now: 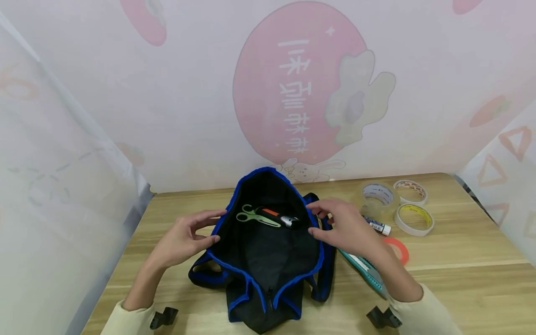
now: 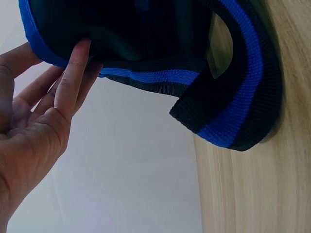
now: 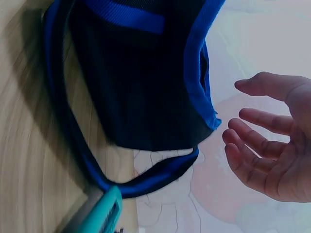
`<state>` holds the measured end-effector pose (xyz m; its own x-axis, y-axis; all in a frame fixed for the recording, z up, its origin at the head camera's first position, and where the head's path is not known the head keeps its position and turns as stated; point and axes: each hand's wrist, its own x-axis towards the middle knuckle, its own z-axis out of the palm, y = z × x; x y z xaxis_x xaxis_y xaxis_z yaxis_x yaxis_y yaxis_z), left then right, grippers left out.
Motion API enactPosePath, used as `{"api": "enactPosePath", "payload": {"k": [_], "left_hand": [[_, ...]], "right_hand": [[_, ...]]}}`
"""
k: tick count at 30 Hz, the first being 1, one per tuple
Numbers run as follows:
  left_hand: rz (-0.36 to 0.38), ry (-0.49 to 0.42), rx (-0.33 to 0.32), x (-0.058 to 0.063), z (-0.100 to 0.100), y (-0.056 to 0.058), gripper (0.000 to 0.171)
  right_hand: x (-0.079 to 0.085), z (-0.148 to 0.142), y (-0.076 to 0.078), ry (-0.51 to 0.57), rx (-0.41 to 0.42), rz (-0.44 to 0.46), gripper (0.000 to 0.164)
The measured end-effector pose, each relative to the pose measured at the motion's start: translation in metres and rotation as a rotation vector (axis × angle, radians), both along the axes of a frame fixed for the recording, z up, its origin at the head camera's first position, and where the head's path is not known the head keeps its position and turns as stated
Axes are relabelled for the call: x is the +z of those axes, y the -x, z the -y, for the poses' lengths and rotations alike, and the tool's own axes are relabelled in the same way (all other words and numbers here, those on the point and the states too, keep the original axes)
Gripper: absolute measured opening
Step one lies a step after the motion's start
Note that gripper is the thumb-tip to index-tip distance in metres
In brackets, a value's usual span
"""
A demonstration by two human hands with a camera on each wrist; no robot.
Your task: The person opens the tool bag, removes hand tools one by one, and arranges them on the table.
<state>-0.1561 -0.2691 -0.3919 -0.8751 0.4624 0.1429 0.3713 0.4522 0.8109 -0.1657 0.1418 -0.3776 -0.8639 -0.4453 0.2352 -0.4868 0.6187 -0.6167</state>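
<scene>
A black bag [image 1: 276, 253] with blue edging stands on the table with its mouth spread wide. Inside it lie green-handled scissors [image 1: 257, 217] and a black-and-orange tool with a silver end [image 1: 278, 216]. My left hand [image 1: 184, 239] is at the bag's left rim, and in the left wrist view its fingertips [image 2: 81, 48] touch the bag's side. Across from it, my right hand [image 1: 345, 225] hovers beside the right rim. The right wrist view shows that hand [image 3: 272, 145] apart from the bag, fingers loosely bent, holding nothing.
To the right lie a wide clear tape roll [image 1: 378, 195], two narrower tape rolls [image 1: 412, 188] [image 1: 414, 221], a glue stick [image 1: 378, 226] and a red ring-shaped roll [image 1: 402, 251]. A teal utility knife [image 1: 364, 272] lies partly under my right forearm. A printed backdrop rises behind the table.
</scene>
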Motion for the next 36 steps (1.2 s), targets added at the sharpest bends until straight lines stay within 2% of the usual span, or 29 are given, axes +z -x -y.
{"api": "enactPosePath", "payload": {"k": [6, 14, 21, 29, 36], "left_hand": [[0.006, 0.001, 0.004, -0.001, 0.000, 0.000, 0.059], [-0.005, 0.003, -0.002, -0.001, 0.000, 0.000, 0.060], [-0.023, 0.013, 0.002, -0.002, 0.000, 0.000, 0.059], [-0.029, 0.012, 0.002, -0.003, 0.001, -0.001, 0.059], [-0.036, 0.017, 0.001, -0.002, 0.000, 0.000, 0.060]], "right_hand": [[0.002, 0.017, 0.006, 0.009, 0.045, -0.037, 0.049], [0.003, 0.036, 0.018, 0.036, 0.135, 0.021, 0.055], [0.004, 0.051, 0.028, 0.000, 0.205, 0.043, 0.060], [-0.007, 0.071, 0.047, -0.086, 0.257, 0.097, 0.064], [-0.017, 0.081, 0.060, -0.094, 0.266, 0.152, 0.067]]}}
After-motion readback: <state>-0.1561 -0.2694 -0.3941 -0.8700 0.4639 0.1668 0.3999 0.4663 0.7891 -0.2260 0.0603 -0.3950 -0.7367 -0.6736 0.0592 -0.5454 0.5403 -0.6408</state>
